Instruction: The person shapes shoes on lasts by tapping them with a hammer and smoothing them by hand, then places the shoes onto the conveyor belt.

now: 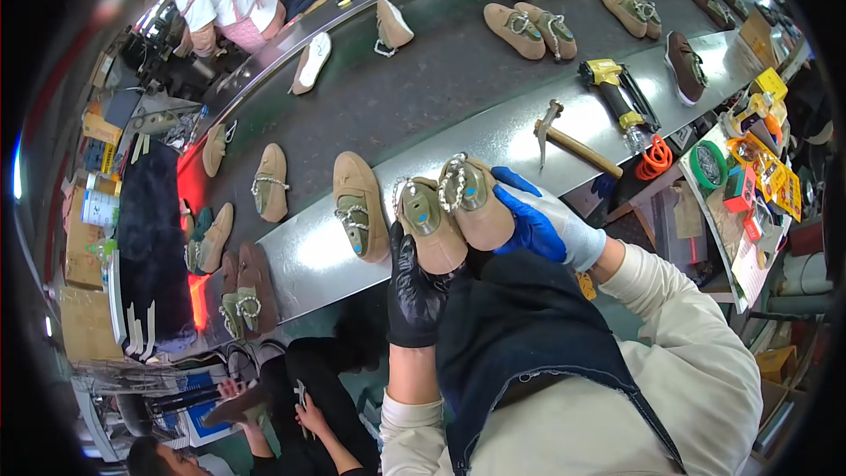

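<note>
Two tan shoes are held side by side in front of my apron, heels toward me. My left hand (pixel 414 300), in a black glove, is closed on the left tan shoe (pixel 441 249). My right hand (pixel 539 219), in a white glove with blue coating, is closed round the outer side of the right tan shoe (pixel 490 226). Beaded straps cross both shoes, and a blue dot shows inside each. Just left of them, another tan shoe (pixel 370 178) rests on the metal edge. To the right lies a hammer (pixel 577 148) with a wooden handle.
A dark conveyor belt (pixel 388 115) carries several shoes behind the metal ledge (pixel 308 251). A yellow air tool (pixel 608 84) with an orange coiled hose (pixel 654 157) lies at right, near a cluttered side table (pixel 749 247). Co-workers are at upper left (pixel 225 0) and lower left (pixel 317 388).
</note>
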A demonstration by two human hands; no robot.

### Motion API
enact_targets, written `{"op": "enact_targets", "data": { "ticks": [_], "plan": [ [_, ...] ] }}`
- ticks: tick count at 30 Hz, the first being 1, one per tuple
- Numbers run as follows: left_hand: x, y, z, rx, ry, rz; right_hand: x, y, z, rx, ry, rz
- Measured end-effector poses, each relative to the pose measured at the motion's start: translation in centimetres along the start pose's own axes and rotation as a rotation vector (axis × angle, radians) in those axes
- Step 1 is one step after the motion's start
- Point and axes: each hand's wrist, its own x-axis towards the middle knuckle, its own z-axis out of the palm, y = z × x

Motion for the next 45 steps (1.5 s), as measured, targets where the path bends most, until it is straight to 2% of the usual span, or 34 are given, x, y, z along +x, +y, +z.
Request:
{"op": "enact_targets", "data": {
  "ticks": [3,4,9,10,15,16,21,22,27,34,42,43,45],
  "plan": [
    [0.2,0.4,-0.6,-0.353,0.006,-0.115,0.4,-0.8,0.0,-0.032,-0.027,0.043],
    [0.0,0.7,-0.2,-0.351,0.008,-0.11,0.8,-1.0,-0.1,-0.028,-0.028,0.039],
    [-0.7,1.3,1.8,0.52,-0.119,0.098,1.5,-2.3,-0.9,0.062,-0.058,0.049],
    [-0.6,1.0,1.1,0.521,-0.121,0.091,1.4,-2.2,-0.6,0.062,-0.054,0.055],
    [0.0,0.0,-2.0,0.286,0.071,0.109,1.6,-1.8,0.6,0.548,0.023,0.292],
    [-0.4,-0.2,-2.4,0.283,0.073,0.101,1.0,-1.2,1.5,0.547,0.023,0.302],
    [-3.2,-2.9,-5.0,1.12,0.127,0.303,-4.2,2.1,6.2,1.447,0.112,0.538],
    [-3.4,-3.8,-5.1,1.116,0.131,0.292,-4.9,1.7,6.3,1.446,0.114,0.551],
    [-2.4,-6.0,-5.1,1.605,0.311,0.553,-5.5,0.3,6.7,0.33,-0.04,0.568],
    [0.4,-3.6,-6.5,1.75,0.433,0.627,-5.4,0.3,7.1,0.177,-0.037,0.663],
    [-0.6,0.4,0.4,1.151,0.134,0.536,-10.7,0.3,5.2,0.2,-0.009,0.287],
    [0.4,0.5,0.5,1.159,0.141,0.53,-11.3,0.0,4.2,0.211,-0.012,0.29],
    [2.4,0.7,0.6,1.481,-0.059,0.75,-12.3,-0.5,2.3,0.282,-0.111,0.24]
  ]
}}
